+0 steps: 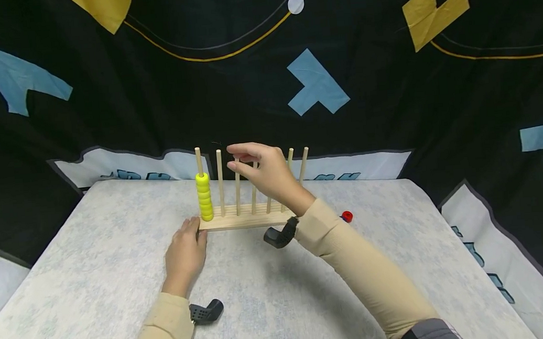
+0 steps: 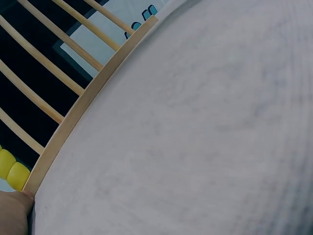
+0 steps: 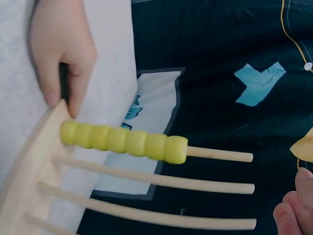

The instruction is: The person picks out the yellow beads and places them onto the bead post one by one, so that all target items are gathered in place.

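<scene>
A wooden peg rack (image 1: pixel 247 222) stands on the table, its upright pegs in a row. Several yellow beads (image 1: pixel 204 198) are stacked on the leftmost peg, whose bare top (image 3: pixel 220 153) sticks out above them. My left hand (image 1: pixel 184 254) grips the left end of the base, thumb and fingers on either side of it in the right wrist view. Over the middle pegs, my right hand (image 1: pixel 271 172) is raised with thumb and fingers apart and no bead visible between them. Its hand and wrist partly hide the pegs on the right.
A small red bead (image 1: pixel 347 216) with something blue beside it lies on the table (image 1: pixel 242 297) right of the rack, partly behind the right forearm. A dark patterned cloth (image 1: pixel 229 99) hangs behind the table.
</scene>
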A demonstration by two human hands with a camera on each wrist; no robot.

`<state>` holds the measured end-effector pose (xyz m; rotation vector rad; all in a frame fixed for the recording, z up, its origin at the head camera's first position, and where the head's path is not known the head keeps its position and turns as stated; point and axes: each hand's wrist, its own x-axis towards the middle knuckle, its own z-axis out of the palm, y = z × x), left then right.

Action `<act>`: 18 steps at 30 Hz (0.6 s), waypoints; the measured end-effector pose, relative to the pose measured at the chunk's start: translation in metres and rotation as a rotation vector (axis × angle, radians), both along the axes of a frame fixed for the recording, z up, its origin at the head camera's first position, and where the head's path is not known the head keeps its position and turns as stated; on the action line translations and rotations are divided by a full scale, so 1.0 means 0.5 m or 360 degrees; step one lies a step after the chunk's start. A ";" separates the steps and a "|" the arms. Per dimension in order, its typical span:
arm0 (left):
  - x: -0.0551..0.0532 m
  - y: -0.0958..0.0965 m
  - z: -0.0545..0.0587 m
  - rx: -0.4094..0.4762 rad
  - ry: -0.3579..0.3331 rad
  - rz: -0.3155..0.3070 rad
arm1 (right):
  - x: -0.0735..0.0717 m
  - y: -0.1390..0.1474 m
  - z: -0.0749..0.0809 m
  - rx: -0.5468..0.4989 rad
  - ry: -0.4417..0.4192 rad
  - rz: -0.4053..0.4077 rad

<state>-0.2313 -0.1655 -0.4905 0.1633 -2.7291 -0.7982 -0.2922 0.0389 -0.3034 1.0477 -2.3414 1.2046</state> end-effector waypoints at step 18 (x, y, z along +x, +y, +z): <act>-0.002 -0.004 -0.003 0.0026 0.0022 -0.0021 | 0.051 0.201 -0.068 0.0072 -0.0159 -0.0127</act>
